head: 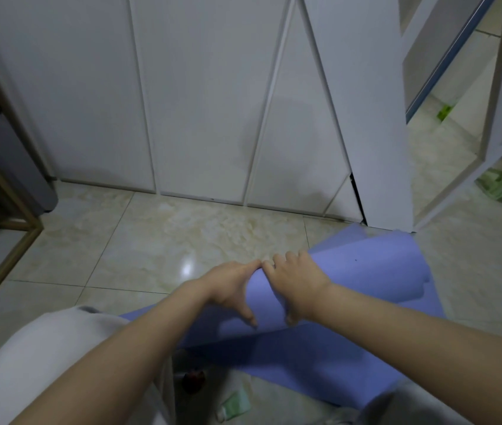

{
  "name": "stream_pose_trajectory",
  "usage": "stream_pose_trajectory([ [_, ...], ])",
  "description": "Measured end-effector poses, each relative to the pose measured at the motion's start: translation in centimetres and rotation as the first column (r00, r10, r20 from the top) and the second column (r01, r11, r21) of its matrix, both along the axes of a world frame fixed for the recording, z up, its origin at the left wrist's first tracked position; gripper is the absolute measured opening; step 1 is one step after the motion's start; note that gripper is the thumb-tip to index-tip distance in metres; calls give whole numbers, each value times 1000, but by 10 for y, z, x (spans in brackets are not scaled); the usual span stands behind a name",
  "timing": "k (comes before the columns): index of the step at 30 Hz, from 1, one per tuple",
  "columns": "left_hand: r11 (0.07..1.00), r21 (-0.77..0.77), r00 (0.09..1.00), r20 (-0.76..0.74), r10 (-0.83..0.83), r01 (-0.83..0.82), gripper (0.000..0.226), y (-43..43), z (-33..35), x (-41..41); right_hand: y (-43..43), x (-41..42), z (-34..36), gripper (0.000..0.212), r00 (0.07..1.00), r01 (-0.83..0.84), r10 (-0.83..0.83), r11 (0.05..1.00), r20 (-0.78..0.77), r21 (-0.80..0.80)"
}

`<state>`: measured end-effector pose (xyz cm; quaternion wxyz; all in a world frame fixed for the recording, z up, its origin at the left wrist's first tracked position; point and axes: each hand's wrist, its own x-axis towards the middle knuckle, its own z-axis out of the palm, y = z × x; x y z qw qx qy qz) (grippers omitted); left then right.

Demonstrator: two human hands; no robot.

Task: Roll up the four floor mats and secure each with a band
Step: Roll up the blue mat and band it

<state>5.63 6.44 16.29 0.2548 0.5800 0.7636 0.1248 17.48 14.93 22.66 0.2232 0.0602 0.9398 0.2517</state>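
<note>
The left hand (pixel 231 289) and right hand (pixel 295 286) sit side by side, forefingers touching, both curled around the left end of the half-rolled purple mat (pixel 366 271) on the tiled floor (pixel 182 234). Nearer the person than the hands lies a green tube (pixel 234 406), its label too blurred to read.

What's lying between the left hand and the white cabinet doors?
Only bare glossy tile floor separates left hand from cabinet doors; head view shows it.

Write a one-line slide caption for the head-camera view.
Left hand and right hand grip the partly rolled purple mat on the tiled floor in front of white cabinet doors.
</note>
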Motion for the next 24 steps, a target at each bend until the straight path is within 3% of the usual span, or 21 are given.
stream_pose_trajectory([
  [7,1000,-5,998,53,14,-14,94,-4,-8,1,5,-7,0,66,993,112,-115,988,-26,-107],
  [13,1000,-3,976,-217,30,-31,120,-13,-17,23,13,-29,17,87,933,341,-303,918,196,-201],
  [18,991,116,972,-221,84,-59,105,-9,-19,36,26,-33,28,87,859,467,-374,851,349,-239],
  [21,987,136,989,-106,102,-87,89,-3,-11,29,28,-28,31,82,880,431,-344,868,329,-246],
  [24,992,85,992,-68,104,-98,88,0,-5,13,22,-17,29,77,974,199,-170,959,151,-203],
])
